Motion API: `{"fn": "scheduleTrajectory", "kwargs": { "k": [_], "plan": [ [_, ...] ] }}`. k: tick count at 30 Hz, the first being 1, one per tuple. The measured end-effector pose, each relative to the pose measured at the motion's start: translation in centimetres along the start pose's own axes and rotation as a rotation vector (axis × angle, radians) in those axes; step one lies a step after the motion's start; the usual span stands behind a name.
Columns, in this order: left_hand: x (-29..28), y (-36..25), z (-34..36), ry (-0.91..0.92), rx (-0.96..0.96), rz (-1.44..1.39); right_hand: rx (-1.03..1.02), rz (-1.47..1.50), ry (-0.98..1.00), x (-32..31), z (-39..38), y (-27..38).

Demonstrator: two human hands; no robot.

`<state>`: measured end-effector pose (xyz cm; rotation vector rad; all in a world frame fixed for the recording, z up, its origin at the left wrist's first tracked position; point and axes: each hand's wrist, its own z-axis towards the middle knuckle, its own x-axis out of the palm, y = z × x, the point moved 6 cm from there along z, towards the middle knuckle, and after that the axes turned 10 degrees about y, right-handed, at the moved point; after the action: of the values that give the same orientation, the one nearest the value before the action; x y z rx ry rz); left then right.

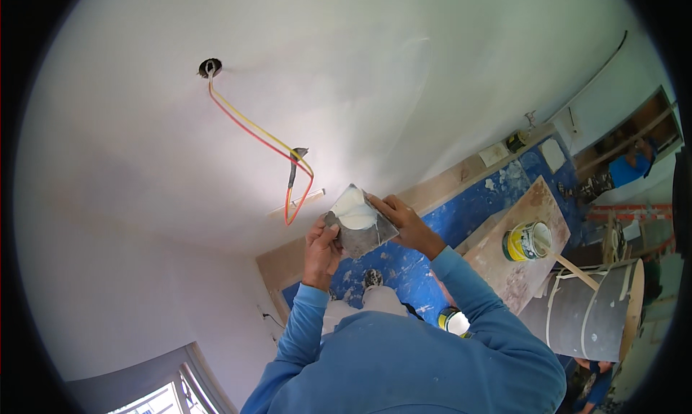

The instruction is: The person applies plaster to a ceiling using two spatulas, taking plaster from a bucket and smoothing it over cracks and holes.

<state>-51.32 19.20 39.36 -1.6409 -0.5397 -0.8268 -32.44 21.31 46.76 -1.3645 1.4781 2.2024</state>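
Note:
My left hand and my right hand meet in front of my chest on a flat grey putty blade. A thick mound of white putty lies on its upper part. The left fingers are closed on the blade's left edge, thumb on top. Along the upper right edge, the right fingers are bent over it. Whether it is one blade or two overlapping ones, I cannot tell. Red and yellow wires hang in a loop just left of the blade, from a round hole in the pale surface above.
A plank on the right carries a yellow paint bucket with a stick leaning out. Another bucket is by my right side. Blue sheeting, spattered white, covers the floor. A large grey drum and a person in blue are farther right.

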Motion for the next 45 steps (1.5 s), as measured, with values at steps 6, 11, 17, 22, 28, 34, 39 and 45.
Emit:
{"fn": "scheduleTrajectory", "kwargs": {
  "k": [6,11,17,22,28,34,39,45],
  "plan": [
    [-0.3,-1.3,-1.7,-0.004,-0.059,0.190,0.049,-0.033,-0.119,4.3,-2.5,-8.0],
    [-2.7,-0.6,-1.0,-0.143,0.015,0.278,0.455,1.506,-0.863,4.8,-7.6,-14.9],
    [-2.8,-0.4,0.1,-0.086,0.137,0.456,0.334,1.858,-0.469,9.2,-5.9,-6.2],
    [-0.4,-2.2,-1.5,0.265,0.311,1.285,0.240,1.902,-0.461,11.7,-3.9,-4.0],
    [2.7,-5.6,-2.8,0.557,0.367,1.695,0.138,1.992,-0.486,11.6,-2.9,-2.8],
    [-8.5,-3.9,-3.2,0.117,0.135,1.672,-0.090,2.020,-0.595,9.2,-0.7,-4.7],
    [-15.5,-2.3,-5.3,-0.232,-0.141,0.846,0.020,1.874,-0.714,9.2,-2.7,-14.5],
    [-17.1,1.6,-9.4,-0.291,-0.301,0.470,0.449,1.273,-1.025,15.7,-2.3,-26.2]
  ]
}}
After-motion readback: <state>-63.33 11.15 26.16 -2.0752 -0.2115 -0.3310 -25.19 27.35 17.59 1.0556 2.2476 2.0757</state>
